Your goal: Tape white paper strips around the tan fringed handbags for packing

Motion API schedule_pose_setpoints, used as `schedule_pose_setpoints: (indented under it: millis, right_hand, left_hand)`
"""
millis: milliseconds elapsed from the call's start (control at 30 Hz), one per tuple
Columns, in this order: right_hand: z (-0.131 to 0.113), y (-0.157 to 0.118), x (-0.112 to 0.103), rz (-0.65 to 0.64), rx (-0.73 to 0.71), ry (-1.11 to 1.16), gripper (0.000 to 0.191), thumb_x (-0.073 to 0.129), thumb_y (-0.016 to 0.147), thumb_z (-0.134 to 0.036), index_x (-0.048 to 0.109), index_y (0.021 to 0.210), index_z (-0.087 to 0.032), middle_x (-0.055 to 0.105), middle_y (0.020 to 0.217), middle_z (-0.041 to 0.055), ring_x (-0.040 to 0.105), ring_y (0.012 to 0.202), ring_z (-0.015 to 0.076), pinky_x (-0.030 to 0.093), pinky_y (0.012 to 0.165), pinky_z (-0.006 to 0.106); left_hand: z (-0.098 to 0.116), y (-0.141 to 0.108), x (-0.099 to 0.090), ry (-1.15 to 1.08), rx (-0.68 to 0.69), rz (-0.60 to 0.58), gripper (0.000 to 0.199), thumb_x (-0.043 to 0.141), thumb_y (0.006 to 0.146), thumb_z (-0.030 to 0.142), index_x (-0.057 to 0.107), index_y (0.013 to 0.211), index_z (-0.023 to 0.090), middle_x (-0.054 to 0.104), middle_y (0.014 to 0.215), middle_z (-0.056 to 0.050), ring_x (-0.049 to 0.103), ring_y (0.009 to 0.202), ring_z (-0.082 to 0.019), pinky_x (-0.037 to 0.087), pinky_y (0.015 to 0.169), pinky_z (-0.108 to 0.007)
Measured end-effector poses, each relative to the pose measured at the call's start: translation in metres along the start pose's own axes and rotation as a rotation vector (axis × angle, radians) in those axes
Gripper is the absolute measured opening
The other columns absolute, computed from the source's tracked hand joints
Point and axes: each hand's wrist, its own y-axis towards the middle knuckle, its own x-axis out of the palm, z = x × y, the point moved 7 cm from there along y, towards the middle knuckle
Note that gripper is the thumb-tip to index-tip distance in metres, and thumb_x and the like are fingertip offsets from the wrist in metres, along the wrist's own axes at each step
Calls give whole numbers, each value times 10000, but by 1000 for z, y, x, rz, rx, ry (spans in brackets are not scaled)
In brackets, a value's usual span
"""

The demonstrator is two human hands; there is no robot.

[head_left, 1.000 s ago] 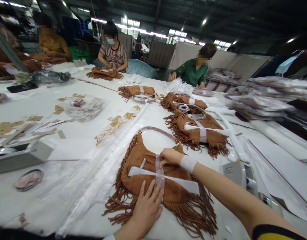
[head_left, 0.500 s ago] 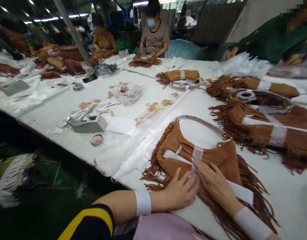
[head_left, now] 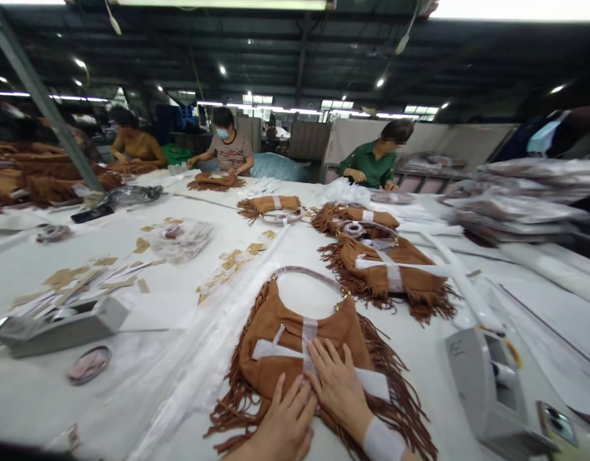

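A brown fringed bag [head_left: 261, 320] lies flat on the white table in front of me, its wrapped handle [head_left: 309, 274] curving away at the top. A clear strip [head_left: 309, 330] runs down the middle of the bag, over a white strip [head_left: 276, 349] lying across it. My left hand [head_left: 288, 413] rests on the lower part of the bag, fingers spread. Beside it, my right hand [head_left: 337, 384] lies flat on the bag at the clear strip, fingers stretched out. The undersides of both hands are hidden.
Tape dispensers stand at left [head_left: 69, 326] and right [head_left: 491, 390]. More fringed bags [head_left: 395, 266] lie beyond on the white table [head_left: 180, 390], with tan paper pieces [head_left: 232, 259] and wrapped stacks [head_left: 520, 198]. Several people work across the table, one in green [head_left: 372, 163].
The view has swung up and to the right, bringing the right dispenser and wrapped stacks into sight. Both hands remain on the bag; the right hand lies close against the left fingertips.
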Motion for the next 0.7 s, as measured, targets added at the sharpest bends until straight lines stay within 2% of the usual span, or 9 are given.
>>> schedule_pose_setpoints:
  millis: [100,167,233,300,367,433,533,600,700]
  right_hand:
    - [1,-2,-8,29,-7,80,498,430,927,-336,393,1407,-212,446,1431,94,411,1298,316,312,1062,603]
    - [9,-8,-17,105,41,182,478,360,956,-312,372,1415,-183,471,1410,102,431,1291,267,340,1079,537]
    - [29,-22,-30,250,174,297,457,282,981,-309,382,1400,-159,501,1380,117,457,1273,231,373,1078,478]
    - [55,-45,-42,407,348,383,450,271,987,-352,429,1359,-154,527,1348,123,483,1246,222,409,1057,445]
    - [78,-70,-49,502,494,413,469,320,971,-425,483,1304,-138,559,1301,139,518,1204,243,443,1025,442]
    - [96,-87,-54,544,593,396,519,359,946,-487,518,1259,-106,589,1247,166,550,1155,274,461,998,467]
    - [105,-92,-63,583,584,341,530,355,943,-497,533,1237,-94,600,1221,174,557,1133,280,452,998,481]
    - [99,-84,-66,584,496,284,488,337,960,-456,531,1250,-115,586,1250,157,536,1162,262,435,1016,465]
    - [82,-71,-60,512,390,108,453,293,979,-393,524,1279,-144,560,1301,142,499,1212,269,420,998,489]
  left_hand:
    - [-1,-2,7,-28,21,18,569,413,949,353,274,1469,170,313,1521,-104,275,1400,-294,314,1105,-539]
    - [-3,-5,1,-81,60,68,499,449,934,345,400,1405,189,426,1458,-98,387,1344,-278,399,1067,-496]
    - [-15,-7,-17,-165,35,165,387,457,931,301,525,1301,210,551,1353,-78,504,1254,-227,473,1021,-401]
    - [-42,-5,-43,-285,-114,269,324,441,938,260,587,1226,236,637,1238,-54,589,1147,-180,518,964,-312]
    - [-75,5,-68,-401,-301,332,310,427,948,265,604,1203,252,679,1154,-40,633,1061,-165,534,924,-283]
    - [-102,29,-88,-429,-385,337,313,414,958,291,616,1188,228,686,1130,-49,639,1036,-170,521,925,-292]
    - [-122,82,-85,-268,-377,87,335,364,977,289,618,1176,201,681,1132,-67,618,1061,-170,473,950,-292]
    - [-125,114,-70,-198,-344,-44,329,384,972,342,658,1091,205,704,1050,-77,631,1025,-204,465,935,-338]
    - [-124,146,-43,-127,-368,-136,451,377,956,470,703,956,158,713,936,-143,649,955,-296,457,886,-461]
